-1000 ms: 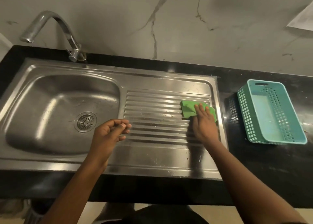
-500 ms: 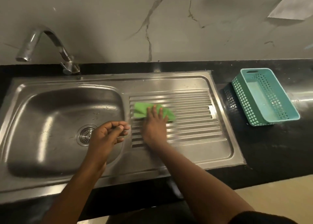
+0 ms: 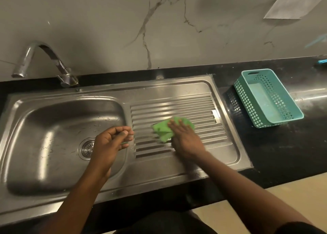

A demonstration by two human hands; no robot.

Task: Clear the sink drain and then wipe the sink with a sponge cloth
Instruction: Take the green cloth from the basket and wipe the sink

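1. The right hand [image 3: 185,140] lies palm down with its fingers spread flat on a green sponge cloth [image 3: 165,130], pressing it against the ribbed drainboard [image 3: 194,110] of the stainless steel sink [image 3: 159,170]; it presses the cloth rather than grasping it
2. The cloth sits near the middle of the ribs, a little toward the basin side, crumpled, with its left edge showing beyond the fingers
3. The left hand [image 3: 110,141] hovers above the right edge of the basin [image 3: 44,145], fingers curled loosely toward the thumb; I cannot tell whether anything small is pinched between them
4. The round drain strainer [image 3: 87,148] sits in the basin floor, partly hidden behind the left hand
5. Water droplets dot the basin wall near the drainboard
6. A curved chrome tap [image 3: 44,60] rises from the back left corner of the sink
7. A teal perforated plastic basket [image 3: 265,97] stands on the black countertop [image 3: 283,154], well apart from the sink's right rim
8. A white marbled wall [image 3: 123,21] runs behind the counter
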